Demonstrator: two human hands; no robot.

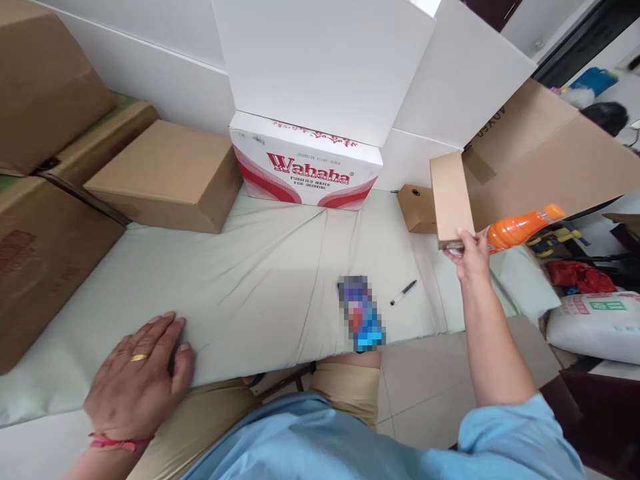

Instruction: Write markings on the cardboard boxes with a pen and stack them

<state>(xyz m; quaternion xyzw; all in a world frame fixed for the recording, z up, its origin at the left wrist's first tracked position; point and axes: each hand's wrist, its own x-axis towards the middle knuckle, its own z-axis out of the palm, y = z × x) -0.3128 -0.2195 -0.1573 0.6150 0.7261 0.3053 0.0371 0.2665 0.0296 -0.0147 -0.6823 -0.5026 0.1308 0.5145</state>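
My left hand (137, 377) lies palm down near the front edge of the cloth-covered surface (240, 280), its fingers stretched out and nothing visible in it. Over on the right, my right hand (473, 257) is closed round the lower part of a bottle of orange drink (520, 230). The bottle leans over with its orange cap towards the right. Behind the fingers is a narrow, tall cardboard box (453, 197); whether the hand touches it, I cannot tell. A black and white pen (403, 293) and a phone with a blurred screen (361, 313) lie left of this hand.
A white and red Wahaha water carton (305, 163) stands at the back against white panels. Brown boxes (165, 173) are grouped on the left. A small brown box (417, 208) is at the back right. Beyond the right edge lies a white sack (595, 323).
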